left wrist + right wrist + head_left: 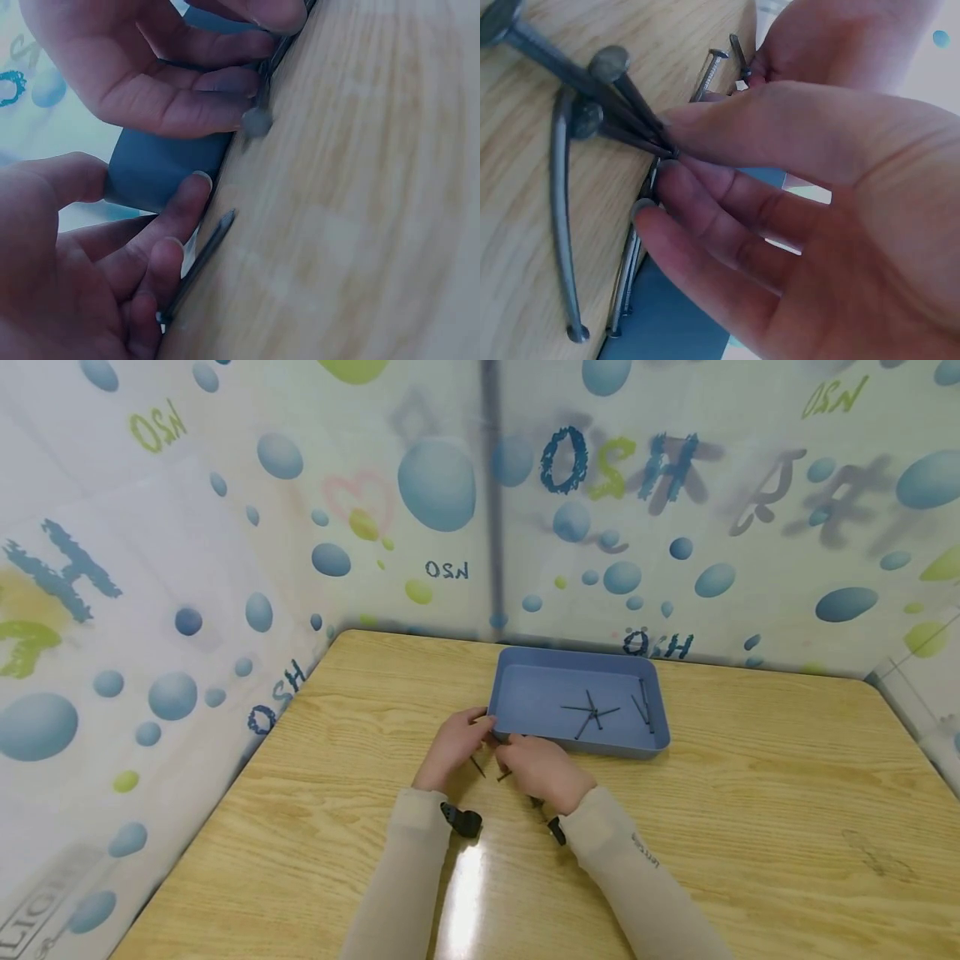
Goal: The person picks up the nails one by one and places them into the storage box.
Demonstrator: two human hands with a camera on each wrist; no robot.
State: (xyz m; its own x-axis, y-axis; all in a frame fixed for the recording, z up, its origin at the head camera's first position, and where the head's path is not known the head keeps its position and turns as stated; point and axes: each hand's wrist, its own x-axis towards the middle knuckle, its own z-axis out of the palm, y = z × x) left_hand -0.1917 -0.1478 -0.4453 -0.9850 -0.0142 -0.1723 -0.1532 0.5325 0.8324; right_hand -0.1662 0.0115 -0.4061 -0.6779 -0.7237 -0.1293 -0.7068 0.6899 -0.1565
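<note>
A shallow blue tray (525,693) sits on the wooden table, with several dark nails (590,712) crossed at its middle and a few along its right side. My left hand (459,745) grips the tray's near left corner. In the left wrist view, its thumb and fingers lie on either side of that corner. One loose nail (199,266) lies on the table by those fingers. Beside it, my right hand (543,770) pinches several nails (634,112) between thumb and fingertips, heads pointing away from the palm. A slightly bent nail (561,225) lies near that bunch.
The wooden table (750,793) stretches out on both sides and in front. Patterned curtains (375,527) with blue and green dots stand along the table's back and left edges. A black strap mount (461,820) sits on the left wrist.
</note>
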